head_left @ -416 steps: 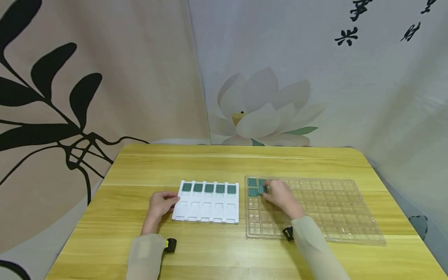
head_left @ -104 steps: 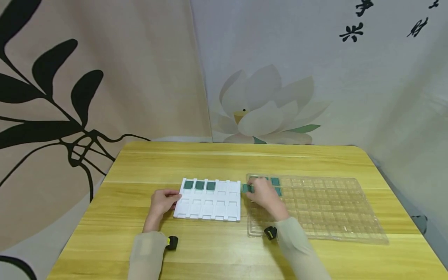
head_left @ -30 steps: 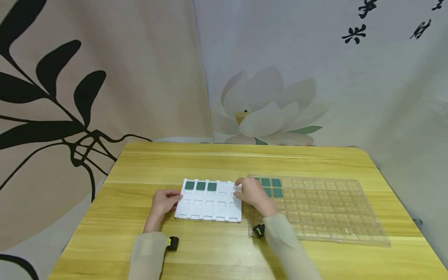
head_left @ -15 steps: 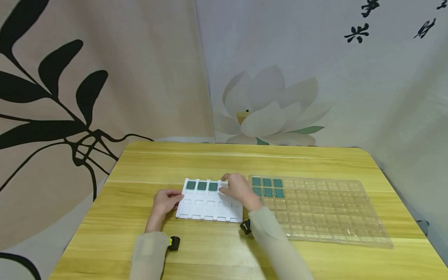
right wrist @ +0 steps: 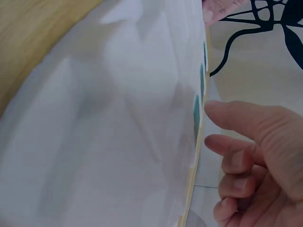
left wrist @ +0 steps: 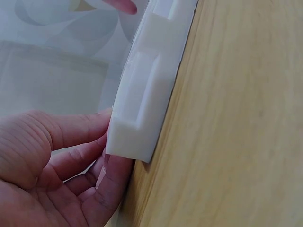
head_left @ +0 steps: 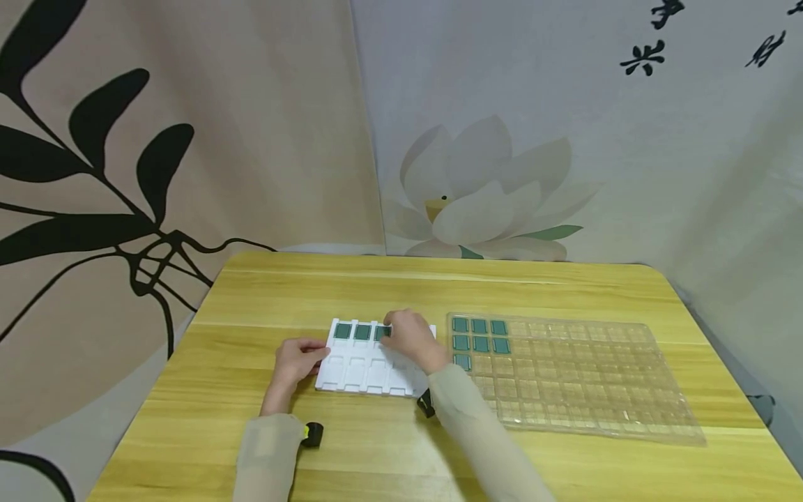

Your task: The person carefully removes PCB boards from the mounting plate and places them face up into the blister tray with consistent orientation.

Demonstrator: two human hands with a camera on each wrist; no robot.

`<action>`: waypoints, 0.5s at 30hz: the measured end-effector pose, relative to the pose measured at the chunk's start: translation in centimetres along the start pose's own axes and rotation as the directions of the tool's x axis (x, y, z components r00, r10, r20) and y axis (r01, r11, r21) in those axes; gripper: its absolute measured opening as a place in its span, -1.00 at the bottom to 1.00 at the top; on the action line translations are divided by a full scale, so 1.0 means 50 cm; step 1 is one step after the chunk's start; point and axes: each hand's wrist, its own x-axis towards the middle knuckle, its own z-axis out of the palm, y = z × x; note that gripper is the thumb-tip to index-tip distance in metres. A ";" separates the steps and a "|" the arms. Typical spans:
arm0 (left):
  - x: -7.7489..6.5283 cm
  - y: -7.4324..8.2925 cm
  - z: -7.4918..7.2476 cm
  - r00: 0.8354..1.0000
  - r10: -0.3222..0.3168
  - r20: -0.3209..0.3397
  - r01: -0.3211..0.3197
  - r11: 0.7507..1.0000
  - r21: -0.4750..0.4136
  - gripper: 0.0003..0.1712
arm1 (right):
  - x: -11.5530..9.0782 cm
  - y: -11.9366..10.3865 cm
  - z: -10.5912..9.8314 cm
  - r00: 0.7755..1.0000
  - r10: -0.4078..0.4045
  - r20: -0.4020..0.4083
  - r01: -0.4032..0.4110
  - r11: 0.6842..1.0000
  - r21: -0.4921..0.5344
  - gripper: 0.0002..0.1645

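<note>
A white compartment tray (head_left: pixel 354 382) lies on the table, with three small green square chips (head_left: pixel 362 332) in its far row. My left hand (head_left: pixel 295 364) pinches the tray's left edge; in the left wrist view, the thumb is on top and fingers are underneath the tray's corner (left wrist: pixel 137 104). Over the far row, my right hand (head_left: pixel 413 338) reaches to the third chip from the left. In the right wrist view, that hand (right wrist: pixel 258 161) has thumb and forefinger apart, fingertips close by the nearest chip (right wrist: pixel 197 118), nothing between them. The palm hides the tray's right-hand pockets.
To the right lies a clear plastic tray (head_left: pixel 583 383) with many pockets. Several green chips (head_left: pixel 479 344) fill its far left corner. The wooden table (head_left: pixel 351 286) ends at a printed curtain (head_left: pixel 263 139) behind. Each wrist wears a black device (head_left: pixel 312 435).
The right hand has gone from the clear tray leftward across the white tray to its third chip. Earlier, two more chips left the white tray's far row; the clear tray holds more. The left hand stays.
</note>
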 end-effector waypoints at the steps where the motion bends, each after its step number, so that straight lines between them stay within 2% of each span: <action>1: 0.000 0.001 0.000 1.000 -0.001 0.000 0.001 1.000 0.001 -0.74 | 0.001 0.000 0.003 1.000 0.007 0.004 -0.007 1.000 -0.008 -0.60; 9: -0.002 0.004 -0.001 1.000 -0.008 0.009 0.008 1.000 -0.004 -0.74 | 0.010 -0.001 0.014 1.000 0.013 0.001 -0.013 0.994 -0.108 -0.72; 15: -0.004 0.005 -0.003 1.000 0.000 0.013 0.000 1.000 -0.002 -0.74 | 0.015 0.001 0.017 1.000 -0.001 -0.008 0.000 0.992 -0.124 -0.87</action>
